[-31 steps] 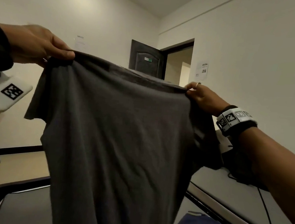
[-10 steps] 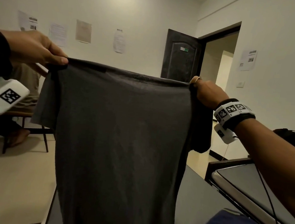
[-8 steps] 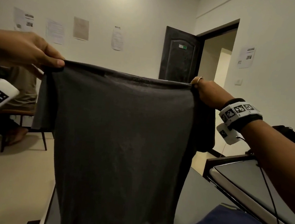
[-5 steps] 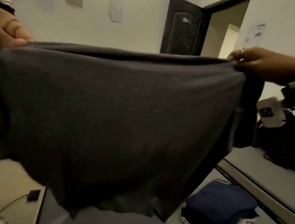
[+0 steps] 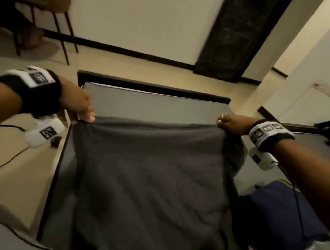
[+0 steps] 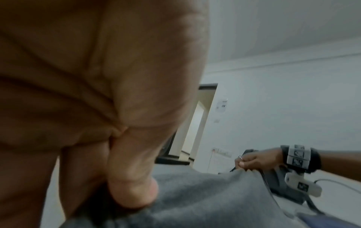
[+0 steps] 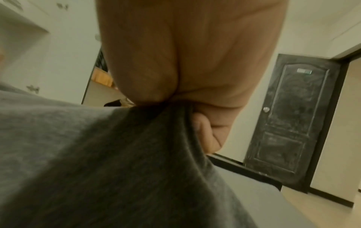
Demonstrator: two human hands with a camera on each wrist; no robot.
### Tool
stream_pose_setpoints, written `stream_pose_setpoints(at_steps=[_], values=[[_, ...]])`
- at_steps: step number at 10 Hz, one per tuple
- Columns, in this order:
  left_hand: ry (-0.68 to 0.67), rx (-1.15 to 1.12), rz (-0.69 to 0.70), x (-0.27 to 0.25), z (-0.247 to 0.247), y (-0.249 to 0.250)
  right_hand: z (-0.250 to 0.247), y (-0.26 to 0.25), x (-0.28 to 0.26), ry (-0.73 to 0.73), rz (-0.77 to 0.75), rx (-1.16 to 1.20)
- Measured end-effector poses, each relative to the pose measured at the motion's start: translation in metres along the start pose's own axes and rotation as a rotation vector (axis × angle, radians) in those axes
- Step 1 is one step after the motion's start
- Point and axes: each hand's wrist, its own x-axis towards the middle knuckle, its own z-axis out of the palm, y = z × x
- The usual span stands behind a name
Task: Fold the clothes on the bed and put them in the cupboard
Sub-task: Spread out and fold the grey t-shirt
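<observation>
We see a matt grey knit cloth shirt (image 5: 151,179), a smooth matt mattress (image 5: 152,105), and a dull dark panelled door (image 7: 291,123).

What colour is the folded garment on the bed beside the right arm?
Dark navy blue, the folded garment shows best in the head view.

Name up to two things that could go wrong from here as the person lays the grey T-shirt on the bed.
1. Both hands, left hand and right hand, pinch only the grey T-shirt top edge; the sleeve hanging under the right hand may fold beneath it.
2. The folded navy garment lies close by; the shirt's right side may drape over it.
</observation>
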Motion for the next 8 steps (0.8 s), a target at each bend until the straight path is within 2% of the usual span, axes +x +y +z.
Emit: stream_pose_setpoints(at_steps=[1,2,3,4,5,8], values=[[0.140,0.228,-0.059,0.070,0.040,-0.024,0.050,-0.012,0.067,-0.095,0.007,0.019],[0.217,0.309,-0.114,0.115,0.056,-0.047,0.078,-0.022,0.123,-0.143,-0.079,-0.029],[0.248,0.333,-0.065,0.151,0.047,-0.058,0.093,-0.029,0.169,-0.056,-0.093,-0.059],[0.343,0.342,0.002,0.179,0.023,-0.062,0.103,-0.036,0.208,0.078,-0.081,-0.066],[0.418,0.367,-0.011,0.208,0.007,-0.069,0.107,-0.042,0.234,0.193,-0.053,-0.039],[0.462,0.441,-0.076,0.295,-0.052,-0.073,0.074,-0.047,0.316,0.249,-0.030,-0.051]])
